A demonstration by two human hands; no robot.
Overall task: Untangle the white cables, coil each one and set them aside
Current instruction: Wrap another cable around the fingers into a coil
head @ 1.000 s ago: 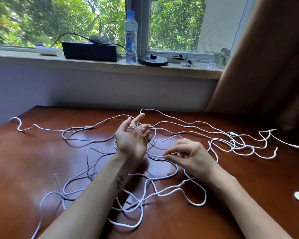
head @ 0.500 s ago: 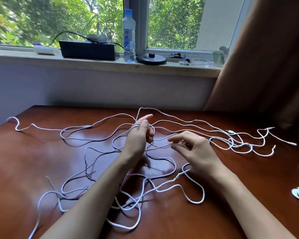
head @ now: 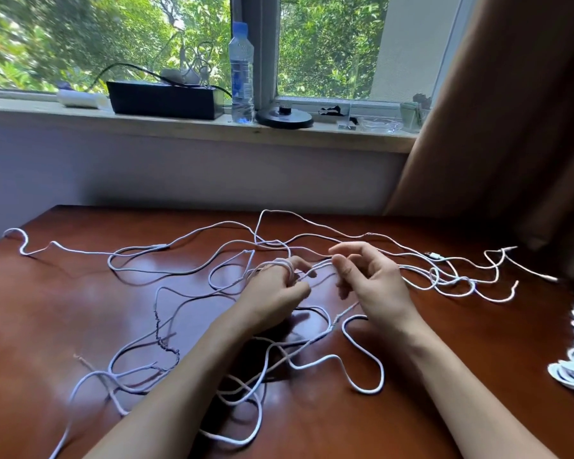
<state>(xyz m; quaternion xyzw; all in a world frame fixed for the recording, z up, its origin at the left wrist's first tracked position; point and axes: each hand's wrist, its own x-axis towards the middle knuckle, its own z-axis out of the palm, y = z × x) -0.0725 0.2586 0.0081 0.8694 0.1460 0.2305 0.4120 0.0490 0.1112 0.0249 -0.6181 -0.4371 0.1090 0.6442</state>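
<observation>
Head view: left hand [head: 275, 291] now knuckles-up, lower over table [head: 47, 309], fingers [head: 300, 264] curled through looped white cables [head: 365, 390]; right hand [head: 375, 286] half-curled, grip unclear.

Both bare forearms reach from the table's [head: 37, 319] near edge to above its middle. The left hand [head: 274, 291], knuckles up, curls its fingers [head: 295, 261], with white cable [head: 287, 270] looped round them. Just beside it, the right hand [head: 373, 283] holds its fingers loosely bent and spread; whether its thumb tip pinches the strand is unclear.
</observation>
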